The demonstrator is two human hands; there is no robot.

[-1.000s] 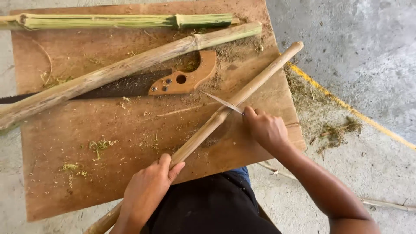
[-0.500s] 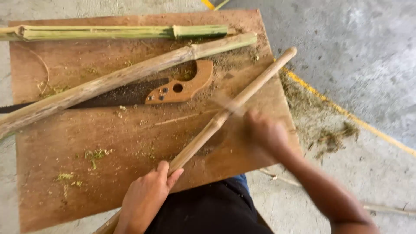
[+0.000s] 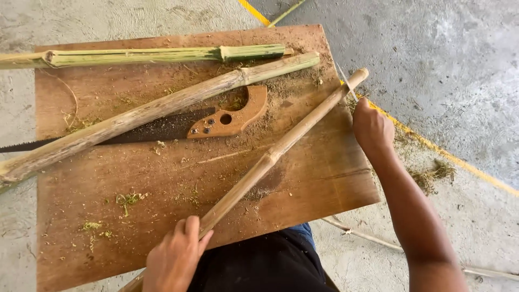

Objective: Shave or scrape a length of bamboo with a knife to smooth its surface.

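Note:
My left hand (image 3: 174, 258) grips the near end of a long tan bamboo stick (image 3: 281, 146) that lies diagonally over a wooden board (image 3: 162, 178). My right hand (image 3: 372, 128) is closed around a small knife (image 3: 346, 81) whose thin blade touches the stick close to its far tip, at the board's right edge. A hand saw (image 3: 216, 120) with a brown wooden handle lies flat on the board, its dark blade running left under a thicker bamboo pole (image 3: 151, 111).
A split green bamboo piece (image 3: 146, 55) lies along the board's far edge. Sawdust and green shavings are scattered on the board. Grey concrete floor with a yellow line (image 3: 432, 146) runs to the right; thin slivers (image 3: 367, 237) lie near my legs.
My right hand has slid the knife along the stick from its middle up to the far tip. The left hand keeps its hold on the near end.

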